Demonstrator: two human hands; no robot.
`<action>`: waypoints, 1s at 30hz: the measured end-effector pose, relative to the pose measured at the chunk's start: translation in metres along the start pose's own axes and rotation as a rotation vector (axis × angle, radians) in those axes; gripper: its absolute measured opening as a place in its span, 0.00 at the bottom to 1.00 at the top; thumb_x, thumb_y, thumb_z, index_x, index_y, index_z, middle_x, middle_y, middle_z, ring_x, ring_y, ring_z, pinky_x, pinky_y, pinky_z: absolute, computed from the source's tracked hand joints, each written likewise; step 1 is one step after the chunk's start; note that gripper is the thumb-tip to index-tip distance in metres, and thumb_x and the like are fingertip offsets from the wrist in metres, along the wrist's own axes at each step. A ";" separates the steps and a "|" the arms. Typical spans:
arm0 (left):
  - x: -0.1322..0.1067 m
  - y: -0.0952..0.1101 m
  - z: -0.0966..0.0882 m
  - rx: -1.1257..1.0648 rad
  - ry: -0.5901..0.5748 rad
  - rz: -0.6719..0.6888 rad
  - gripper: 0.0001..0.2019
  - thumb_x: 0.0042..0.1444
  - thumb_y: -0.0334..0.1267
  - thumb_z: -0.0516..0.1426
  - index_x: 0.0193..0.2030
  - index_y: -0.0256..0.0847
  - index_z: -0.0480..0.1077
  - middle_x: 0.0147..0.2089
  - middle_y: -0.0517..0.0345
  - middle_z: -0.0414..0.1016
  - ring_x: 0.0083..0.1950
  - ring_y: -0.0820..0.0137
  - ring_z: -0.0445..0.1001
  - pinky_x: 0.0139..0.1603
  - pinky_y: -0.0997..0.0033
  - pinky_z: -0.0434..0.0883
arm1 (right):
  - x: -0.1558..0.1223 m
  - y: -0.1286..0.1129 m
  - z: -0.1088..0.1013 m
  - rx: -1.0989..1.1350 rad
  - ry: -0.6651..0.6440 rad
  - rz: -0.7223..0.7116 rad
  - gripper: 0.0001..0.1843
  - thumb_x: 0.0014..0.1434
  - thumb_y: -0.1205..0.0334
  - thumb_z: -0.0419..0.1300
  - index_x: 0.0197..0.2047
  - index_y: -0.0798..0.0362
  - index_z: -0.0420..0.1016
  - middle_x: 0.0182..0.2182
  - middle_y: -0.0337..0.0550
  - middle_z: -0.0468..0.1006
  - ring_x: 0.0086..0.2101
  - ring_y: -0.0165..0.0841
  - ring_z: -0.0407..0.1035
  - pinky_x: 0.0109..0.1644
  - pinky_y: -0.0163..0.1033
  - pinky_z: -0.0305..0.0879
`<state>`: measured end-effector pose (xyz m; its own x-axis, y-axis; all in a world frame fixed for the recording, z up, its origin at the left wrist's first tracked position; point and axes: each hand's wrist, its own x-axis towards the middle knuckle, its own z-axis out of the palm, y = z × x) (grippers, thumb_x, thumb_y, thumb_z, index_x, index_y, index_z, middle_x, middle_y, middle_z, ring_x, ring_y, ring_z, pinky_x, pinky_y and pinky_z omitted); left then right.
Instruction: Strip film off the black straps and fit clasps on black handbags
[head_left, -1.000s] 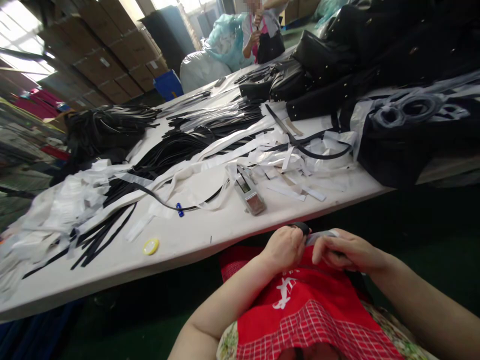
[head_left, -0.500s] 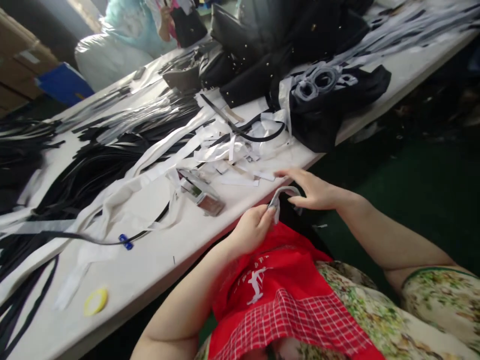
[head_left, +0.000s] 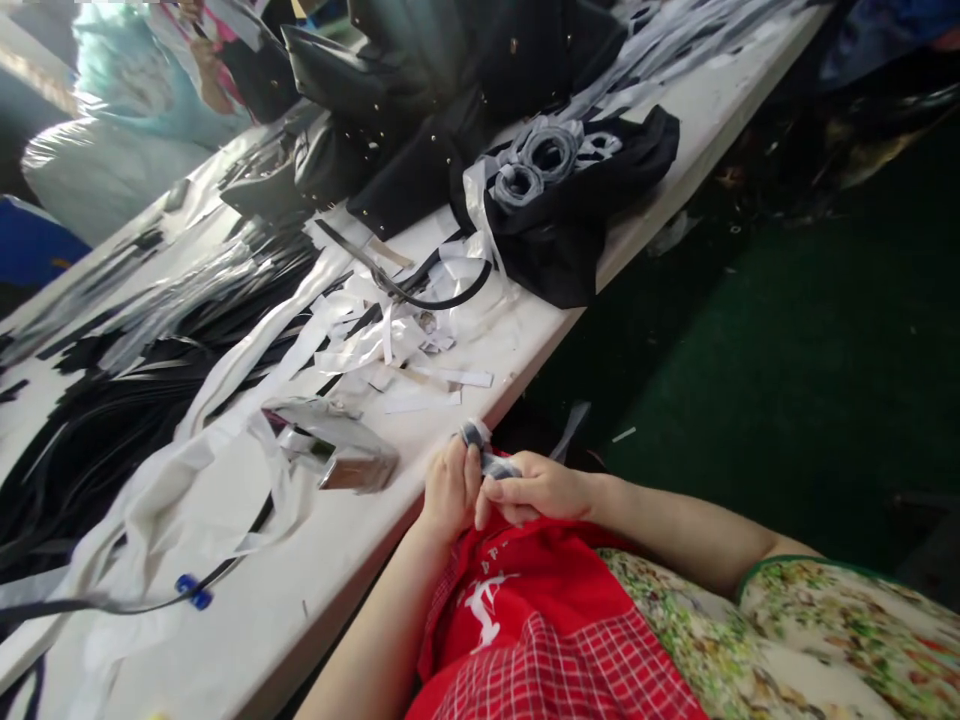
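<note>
Close to my lap, by the table's front edge, my left hand (head_left: 450,492) is closed around part of a grey and whitish strip (head_left: 500,467). The strip is bent into a small loop above the fingers. My right hand (head_left: 546,488) pinches the same strip just beside the left, fingers curled and nearly touching it. Part of the strip is hidden inside both hands. Similar coiled grey strips (head_left: 551,152) lie on a black cloth (head_left: 559,250) farther along the table.
On the white table (head_left: 330,560) lie a tape dispenser (head_left: 352,455), white strip scraps (head_left: 420,370), bundled black strips (head_left: 142,410) and a small blue object (head_left: 193,591). Black studded material (head_left: 442,110) is piled behind. Across the table, a person's hand (head_left: 214,85) shows. Green floor (head_left: 787,380) is on the right.
My right hand has come in from the table edge to meet my left, its fingers closing on the strip. The strip's loose arch is now gathered between both hands. The view has shifted rightward.
</note>
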<state>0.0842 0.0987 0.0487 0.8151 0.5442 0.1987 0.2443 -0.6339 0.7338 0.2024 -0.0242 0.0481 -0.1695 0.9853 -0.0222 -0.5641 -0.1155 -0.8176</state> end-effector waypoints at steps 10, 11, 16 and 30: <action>-0.016 0.025 -0.010 -0.554 -0.449 -0.697 0.28 0.62 0.61 0.44 0.24 0.40 0.63 0.13 0.67 0.53 0.15 0.77 0.50 0.18 0.75 0.50 | -0.003 -0.025 -0.058 -1.227 0.503 -0.280 0.23 0.50 0.67 0.62 0.51 0.56 0.73 0.48 0.52 0.76 0.51 0.44 0.68 0.60 0.52 0.61; -0.013 0.029 -0.010 -0.705 -0.428 -0.748 0.29 0.61 0.63 0.44 0.26 0.39 0.64 0.12 0.69 0.50 0.13 0.78 0.46 0.16 0.75 0.48 | 0.000 -0.021 -0.053 -1.231 0.430 -0.301 0.26 0.49 0.69 0.60 0.54 0.55 0.72 0.51 0.53 0.74 0.54 0.45 0.66 0.63 0.53 0.58; 0.001 0.048 -0.012 -0.922 -0.041 -0.655 0.32 0.59 0.67 0.44 0.33 0.36 0.69 0.12 0.70 0.51 0.13 0.76 0.51 0.16 0.75 0.54 | 0.016 0.020 -0.002 -0.690 0.065 -0.003 0.12 0.60 0.60 0.53 0.37 0.54 0.78 0.34 0.47 0.80 0.38 0.39 0.74 0.46 0.44 0.71; -0.037 0.035 -0.029 -0.468 -0.231 -0.387 0.36 0.60 0.66 0.35 0.24 0.39 0.67 0.19 0.58 0.60 0.20 0.72 0.58 0.22 0.69 0.57 | -0.001 -0.074 -0.019 -1.144 0.351 -0.110 0.22 0.55 0.55 0.61 0.53 0.51 0.75 0.47 0.53 0.78 0.47 0.44 0.73 0.52 0.48 0.71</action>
<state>0.0479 0.0722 0.0859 0.8190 0.5195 -0.2437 0.3308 -0.0803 0.9403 0.2602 -0.0143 0.0977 0.1640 0.9840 0.0691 0.5127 -0.0251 -0.8582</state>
